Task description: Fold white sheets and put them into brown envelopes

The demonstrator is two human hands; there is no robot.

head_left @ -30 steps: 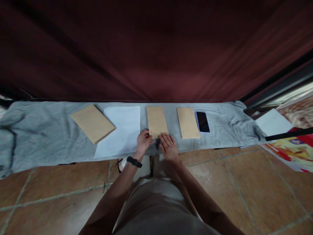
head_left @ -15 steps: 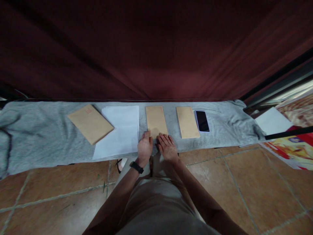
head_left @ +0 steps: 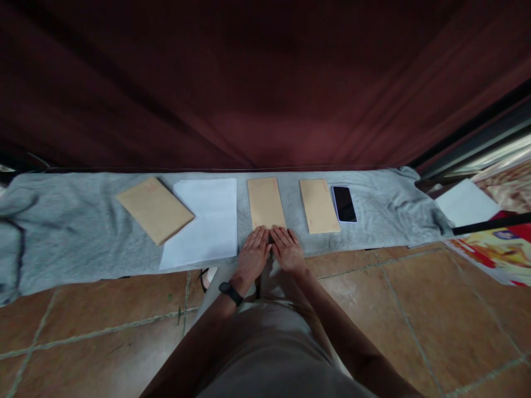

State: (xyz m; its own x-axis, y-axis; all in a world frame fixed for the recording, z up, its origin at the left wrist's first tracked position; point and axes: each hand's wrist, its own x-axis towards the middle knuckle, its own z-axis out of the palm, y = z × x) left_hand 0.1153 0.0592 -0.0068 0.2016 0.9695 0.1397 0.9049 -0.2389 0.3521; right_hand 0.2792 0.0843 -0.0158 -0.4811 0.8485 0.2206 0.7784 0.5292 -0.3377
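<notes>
A brown paper envelope [head_left: 266, 202] lies lengthwise on the grey cloth in front of me. Flat on its near end rest the fingers of my left hand [head_left: 254, 253], stretched out, with a dark band on the wrist. Beside it my right hand [head_left: 289, 253] lies with extended fingers on the same near edge, the two hands almost touching. My fingers cover the envelope's lower edge. Right of it lies a second brown envelope [head_left: 319, 205]. To the left, a stack of brown envelopes [head_left: 155, 210] partly overlaps white paper sheets [head_left: 211, 226].
A phone [head_left: 344, 204] with a dark screen lies beside the right envelope. Grey cloth [head_left: 83, 237] covers the narrow bench, which backs onto a dark red curtain [head_left: 265, 99]. At right stand a white sheet [head_left: 468, 203] and a colourful box [head_left: 498, 251]. Tiled floor [head_left: 103, 337] lies below.
My left hand has turned from holding the envelope's near left corner to lying flat on its near edge, closer to my right hand. The right hand has barely moved.
</notes>
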